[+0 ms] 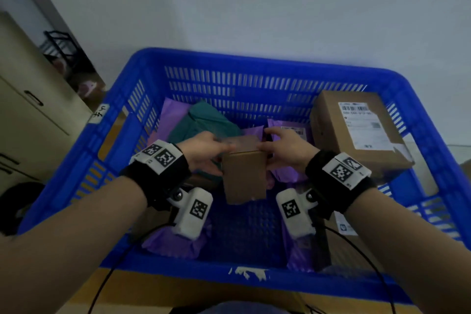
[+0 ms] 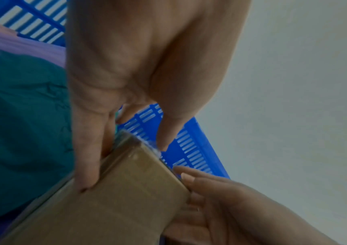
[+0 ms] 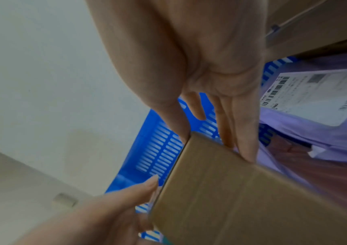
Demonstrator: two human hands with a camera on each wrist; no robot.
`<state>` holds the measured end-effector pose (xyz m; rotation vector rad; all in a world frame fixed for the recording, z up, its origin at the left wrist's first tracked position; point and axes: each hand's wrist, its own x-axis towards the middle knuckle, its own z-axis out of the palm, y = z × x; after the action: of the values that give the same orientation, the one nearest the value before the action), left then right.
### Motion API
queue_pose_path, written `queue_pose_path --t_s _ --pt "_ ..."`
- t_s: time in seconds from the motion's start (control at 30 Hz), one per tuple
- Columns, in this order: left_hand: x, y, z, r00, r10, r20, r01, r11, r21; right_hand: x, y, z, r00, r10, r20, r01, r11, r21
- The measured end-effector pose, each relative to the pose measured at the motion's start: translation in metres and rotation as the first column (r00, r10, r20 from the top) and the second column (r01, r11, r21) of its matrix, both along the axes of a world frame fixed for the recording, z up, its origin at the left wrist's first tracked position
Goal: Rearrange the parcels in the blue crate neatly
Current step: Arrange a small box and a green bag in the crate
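A small brown cardboard box (image 1: 244, 176) is held upright above the middle of the blue crate (image 1: 122, 99). My left hand (image 1: 204, 153) grips its left side, thumb over the top edge. My right hand (image 1: 283, 150) grips its right side. In the left wrist view the box (image 2: 113, 203) sits under my left hand (image 2: 126, 129), with the other hand (image 2: 220, 207) on its far edge. In the right wrist view my right hand (image 3: 216, 126) clamps the box (image 3: 241, 199). A teal bag (image 1: 201, 122), purple mailers (image 1: 290, 132) and a large labelled carton (image 1: 356, 130) lie in the crate.
More purple mailers (image 1: 175, 242) lie at the crate's near left and near right. Bare blue floor (image 1: 244, 232) shows in the near middle. A beige cabinet (image 1: 28, 109) stands left of the crate, and a white wall (image 1: 254, 7) rises behind it.
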<state>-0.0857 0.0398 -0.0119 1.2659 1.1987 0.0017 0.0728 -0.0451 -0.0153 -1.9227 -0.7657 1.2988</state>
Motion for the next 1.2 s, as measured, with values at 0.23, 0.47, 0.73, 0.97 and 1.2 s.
queue_pose_path --t_s 0.23,0.47,0.73,0.97,1.2 --pt "0.003 -0.004 -0.007 0.988 0.13 0.083 -0.127 0.991 -0.046 0.002 -0.004 -0.001 0.998 0.063 0.027 -0.064 0.996 0.064" --pt "0.003 0.002 -0.015 0.96 0.232 0.155 -0.224 0.972 -0.068 -0.003 -0.011 -0.009 0.992 0.066 0.107 -0.087 0.974 0.21" --pt "0.001 0.007 -0.017 0.856 0.425 0.296 -0.373 0.902 -0.216 -0.005 -0.013 -0.012 0.999 -0.01 0.043 -0.008 0.921 0.39" --pt "-0.003 0.016 -0.023 0.87 0.359 0.338 -0.309 0.931 -0.195 0.001 -0.004 -0.023 0.997 -0.073 -0.016 0.072 0.894 0.443" --pt "-0.017 0.031 -0.013 0.969 -0.116 0.217 0.051 0.957 0.284 0.037 0.0 0.007 0.908 0.117 0.401 -0.268 0.901 0.342"
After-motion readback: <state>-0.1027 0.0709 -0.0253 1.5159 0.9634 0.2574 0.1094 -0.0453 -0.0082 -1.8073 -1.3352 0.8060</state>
